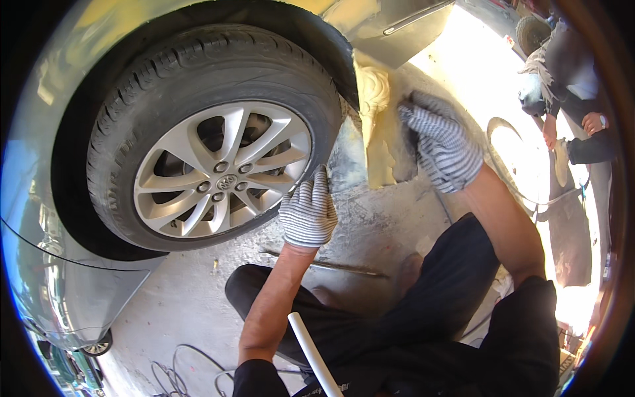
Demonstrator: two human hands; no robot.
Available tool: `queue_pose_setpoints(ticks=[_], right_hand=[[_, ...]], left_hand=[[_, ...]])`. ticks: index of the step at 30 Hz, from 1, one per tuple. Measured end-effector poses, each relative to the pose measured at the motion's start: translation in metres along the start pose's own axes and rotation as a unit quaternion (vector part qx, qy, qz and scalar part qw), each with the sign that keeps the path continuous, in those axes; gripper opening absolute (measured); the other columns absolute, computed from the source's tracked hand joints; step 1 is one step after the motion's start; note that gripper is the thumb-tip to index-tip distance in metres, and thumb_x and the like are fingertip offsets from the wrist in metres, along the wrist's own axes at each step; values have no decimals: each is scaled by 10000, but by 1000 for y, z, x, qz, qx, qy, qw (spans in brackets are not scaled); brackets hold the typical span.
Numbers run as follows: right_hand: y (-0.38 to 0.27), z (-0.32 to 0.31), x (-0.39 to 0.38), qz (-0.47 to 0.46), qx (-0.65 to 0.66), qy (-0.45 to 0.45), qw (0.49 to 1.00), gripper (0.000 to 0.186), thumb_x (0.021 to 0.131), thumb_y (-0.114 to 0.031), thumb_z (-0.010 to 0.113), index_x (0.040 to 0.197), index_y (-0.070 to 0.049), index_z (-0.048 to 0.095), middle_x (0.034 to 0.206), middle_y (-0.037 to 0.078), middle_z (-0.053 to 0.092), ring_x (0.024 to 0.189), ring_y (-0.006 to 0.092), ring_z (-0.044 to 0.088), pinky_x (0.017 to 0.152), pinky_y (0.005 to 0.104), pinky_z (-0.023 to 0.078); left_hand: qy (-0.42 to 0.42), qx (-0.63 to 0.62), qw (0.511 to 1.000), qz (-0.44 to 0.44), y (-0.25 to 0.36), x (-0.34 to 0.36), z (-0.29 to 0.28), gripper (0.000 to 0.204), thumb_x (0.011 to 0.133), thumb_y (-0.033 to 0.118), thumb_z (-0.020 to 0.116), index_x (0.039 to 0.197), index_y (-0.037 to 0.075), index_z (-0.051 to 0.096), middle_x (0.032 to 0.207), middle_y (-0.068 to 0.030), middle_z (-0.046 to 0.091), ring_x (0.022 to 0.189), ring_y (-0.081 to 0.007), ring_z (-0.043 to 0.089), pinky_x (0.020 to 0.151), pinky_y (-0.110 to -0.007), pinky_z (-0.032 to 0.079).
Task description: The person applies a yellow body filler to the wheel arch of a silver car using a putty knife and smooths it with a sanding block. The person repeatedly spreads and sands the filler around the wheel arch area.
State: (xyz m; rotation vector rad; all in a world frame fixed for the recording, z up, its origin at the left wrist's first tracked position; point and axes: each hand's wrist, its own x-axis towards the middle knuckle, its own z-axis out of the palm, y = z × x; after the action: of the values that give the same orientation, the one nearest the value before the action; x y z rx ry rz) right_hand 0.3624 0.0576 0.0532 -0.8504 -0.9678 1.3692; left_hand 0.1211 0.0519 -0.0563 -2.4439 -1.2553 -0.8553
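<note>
My left hand [309, 210], in a grey-and-white striped glove, is open with its fingers stretched toward the lower right edge of the black tyre [264, 86]. The fingertips lie against or just in front of the rubber; I cannot tell which. Inside the tyre is a silver spoked wheel rim [228, 142]. My right hand [443, 142], gloved alike, is closed with curled fingers beside a flat surface carrying thick beige putty [376, 99]. The putty is lumpy above and smeared thin below. Dark material shows at the right fingers; what they hold is hidden.
The car body [49, 165] curves around the wheel, with yellowish patches above. A thin metal rod [331, 266] lies on the concrete by my legs. Cables [182, 374] coil at lower left. A white tube [311, 354] rises before me. Another person [569, 99] is at upper right.
</note>
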Motion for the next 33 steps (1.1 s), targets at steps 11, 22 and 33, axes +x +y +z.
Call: queue_pose_setpoints(ticks=[11, 22, 33], right_hand=[[-12, -12, -6, -375, -503, -21, 778, 215, 954, -158, 562, 1068, -11, 671, 963, 111, 718, 845, 179, 701, 744, 295, 560], [-17, -4, -7, -277, -709, -154, 630, 248, 922, -166, 562, 1110, -48, 673, 758, 148, 668, 663, 298, 667, 610, 379, 543], [2, -34, 7, -250, -435, 35, 864, 186, 944, -113, 542, 896, 32, 648, 717, 116, 644, 636, 169, 616, 593, 333, 504]], left_hand=[[-160, -772, 445, -425, 11, 5, -31, 526, 888, 457, 650, 1091, -22, 575, 703, -79, 623, 410, -123, 504, 362, -229, 382], [-127, -771, 472, -408, 6, -2, -47, 504, 887, 438, 653, 1025, -40, 575, 630, -102, 593, 375, -140, 487, 347, -255, 374], [-103, -755, 494, -419, 1, -2, -36, 456, 903, 418, 640, 918, -36, 606, 643, -85, 596, 416, -117, 490, 390, -235, 383]])
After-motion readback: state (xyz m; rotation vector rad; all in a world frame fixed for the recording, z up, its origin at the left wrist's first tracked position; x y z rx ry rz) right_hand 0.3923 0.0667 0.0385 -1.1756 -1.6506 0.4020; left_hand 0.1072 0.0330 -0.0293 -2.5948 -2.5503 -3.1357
